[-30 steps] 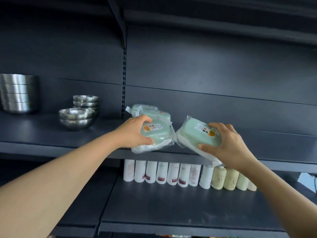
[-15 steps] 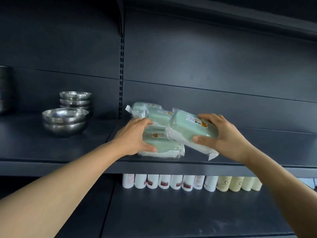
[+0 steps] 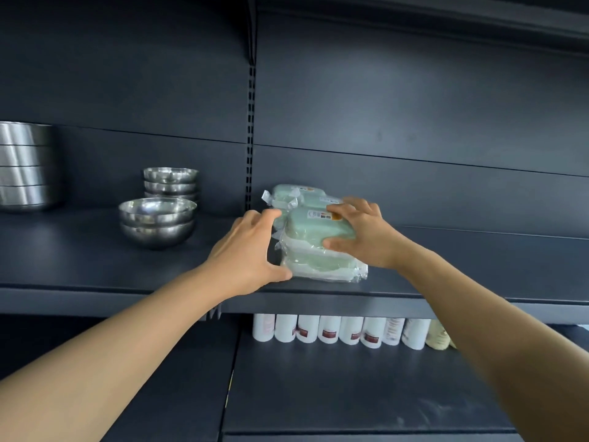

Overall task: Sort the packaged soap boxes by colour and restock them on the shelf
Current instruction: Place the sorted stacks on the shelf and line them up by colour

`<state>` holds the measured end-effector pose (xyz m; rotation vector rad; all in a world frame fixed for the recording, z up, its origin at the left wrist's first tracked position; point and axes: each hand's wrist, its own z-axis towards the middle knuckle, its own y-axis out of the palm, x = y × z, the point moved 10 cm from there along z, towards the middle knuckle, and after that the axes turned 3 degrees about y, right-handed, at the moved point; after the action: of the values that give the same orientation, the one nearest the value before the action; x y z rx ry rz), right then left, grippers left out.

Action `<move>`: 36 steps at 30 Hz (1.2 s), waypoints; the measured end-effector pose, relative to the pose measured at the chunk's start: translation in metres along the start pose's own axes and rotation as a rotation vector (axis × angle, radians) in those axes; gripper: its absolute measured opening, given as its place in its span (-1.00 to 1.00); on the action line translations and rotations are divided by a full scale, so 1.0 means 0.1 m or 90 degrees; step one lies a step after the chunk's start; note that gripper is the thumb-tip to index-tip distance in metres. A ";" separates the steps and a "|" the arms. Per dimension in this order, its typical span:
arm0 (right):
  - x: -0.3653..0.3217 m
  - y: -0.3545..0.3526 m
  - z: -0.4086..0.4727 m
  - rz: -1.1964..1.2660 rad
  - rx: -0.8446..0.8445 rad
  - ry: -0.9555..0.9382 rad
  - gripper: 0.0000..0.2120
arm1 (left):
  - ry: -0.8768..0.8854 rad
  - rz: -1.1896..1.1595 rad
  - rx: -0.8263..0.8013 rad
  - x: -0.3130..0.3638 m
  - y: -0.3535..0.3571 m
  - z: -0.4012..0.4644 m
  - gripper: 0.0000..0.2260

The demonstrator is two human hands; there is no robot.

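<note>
the dark shelf [image 3: 95,256] carries the green soap boxes near its front edge, two stacked, more just behind. the right hand [image 3: 366,237] grips the top soap box [image 3: 314,231], whose long axis runs along the shelf edge; the left hand [image 3: 248,250], fingers spread, touches the lower soap box [image 3: 322,266] at its left end. an orange-and-white label tops the box; its print is too small to read.

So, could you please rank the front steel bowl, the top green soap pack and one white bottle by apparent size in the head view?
1. Front steel bowl and top green soap pack: alike, unranked.
2. White bottle, partly hidden by the shelf edge.
</note>
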<state>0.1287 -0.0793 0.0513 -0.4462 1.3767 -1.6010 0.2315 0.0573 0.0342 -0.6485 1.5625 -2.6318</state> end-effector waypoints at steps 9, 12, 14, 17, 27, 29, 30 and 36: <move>-0.01 -0.28 -0.73 0.039 0.128 -0.009 -0.42 | -0.028 0.041 -0.004 0.26 0.01 -0.34 -0.30; 0.08 -0.18 -1.13 0.060 0.109 -0.009 -0.53 | -0.047 0.040 -0.017 0.36 0.10 -0.54 -0.37; 0.17 -0.01 -1.37 0.054 0.083 -0.011 -0.61 | -0.061 0.046 -0.040 0.43 0.24 -0.72 -0.42; 0.32 0.36 -1.68 0.049 0.016 -0.009 -0.63 | -0.097 0.057 -0.088 0.48 0.53 -1.02 -0.46; 0.69 1.83 -2.64 0.085 -0.227 0.034 -0.58 | -0.223 0.035 -0.314 0.19 1.92 -2.21 -0.54; 0.77 2.11 -2.84 0.093 -0.255 0.055 -0.58 | -0.247 0.033 -0.351 0.09 2.20 -2.44 -0.54; 0.81 2.25 -2.94 0.099 -0.272 0.070 -0.58 | -0.259 0.033 -0.369 0.04 2.33 -2.56 -0.54; 1.04 3.15 -3.55 0.110 -0.371 0.148 -0.60 | -0.289 0.017 -0.465 -0.25 3.15 -3.25 -0.57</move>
<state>-0.0651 0.0599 -0.3715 -0.4717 2.0103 -1.1181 0.0769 0.1772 -0.3744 -1.1238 2.2886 -1.6468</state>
